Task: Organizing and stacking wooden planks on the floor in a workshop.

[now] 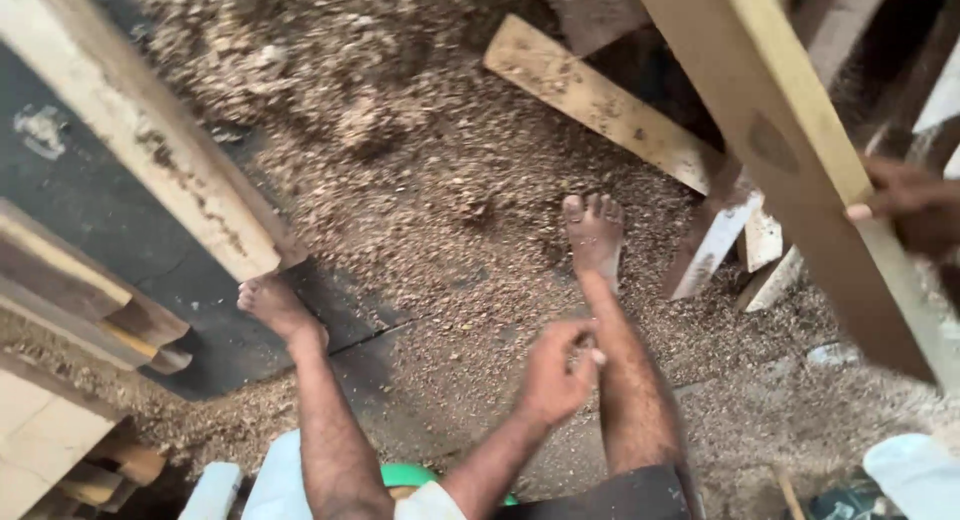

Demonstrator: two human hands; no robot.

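My right hand (905,205) grips the long plank (800,150) on my right side. The plank leans from top middle down to the right edge. My left hand (558,372) hangs loosely curled and empty over my leg, well apart from it.

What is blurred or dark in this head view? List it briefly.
Head view: the wooden plank and right hand gripping it are smeared by motion; the left hand is slightly soft; the sawdust floor is evenly daylit, with streaky blur at the top; the upper right corner falls into deep shadow.
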